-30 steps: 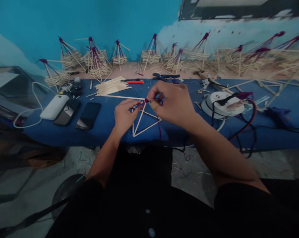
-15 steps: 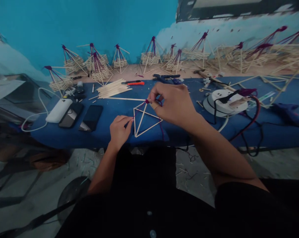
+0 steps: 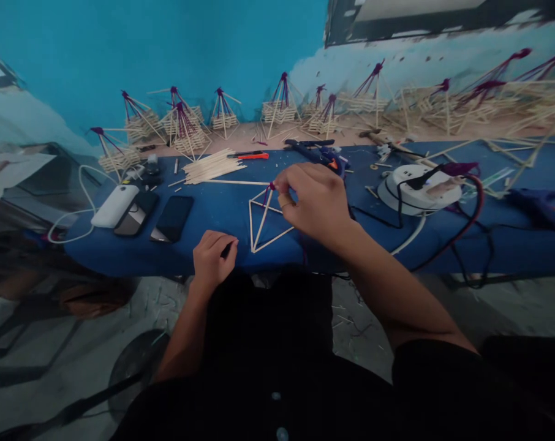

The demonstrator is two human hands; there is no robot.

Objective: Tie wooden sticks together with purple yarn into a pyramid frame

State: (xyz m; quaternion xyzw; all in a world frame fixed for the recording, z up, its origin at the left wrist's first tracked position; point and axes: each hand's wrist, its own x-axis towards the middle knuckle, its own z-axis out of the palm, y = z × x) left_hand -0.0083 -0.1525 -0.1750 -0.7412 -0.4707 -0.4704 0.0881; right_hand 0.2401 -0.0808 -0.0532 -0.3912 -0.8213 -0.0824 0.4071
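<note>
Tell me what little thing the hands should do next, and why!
I'd guess the left hand could steady the stick frame. The right hand alone is pinching at the purple yarn knot on its top, and the left hand is off to the side, not touching the sticks.

We noted a black top [image 3: 259, 392] on the wearer, plain and matt, with two small, round, pale buttons [image 3: 276, 396] showing down the front. We saw that its loose sleeves [image 3: 434, 373] were of the same black and short, leaving both forearms, the left hand [image 3: 213, 260] and the right hand [image 3: 312, 199] bare, save for a narrow yellowish band [image 3: 285, 204] on a right finger, its material unclear. We logged black legwear [image 3: 268, 324] below, its details lost in shadow.
</note>
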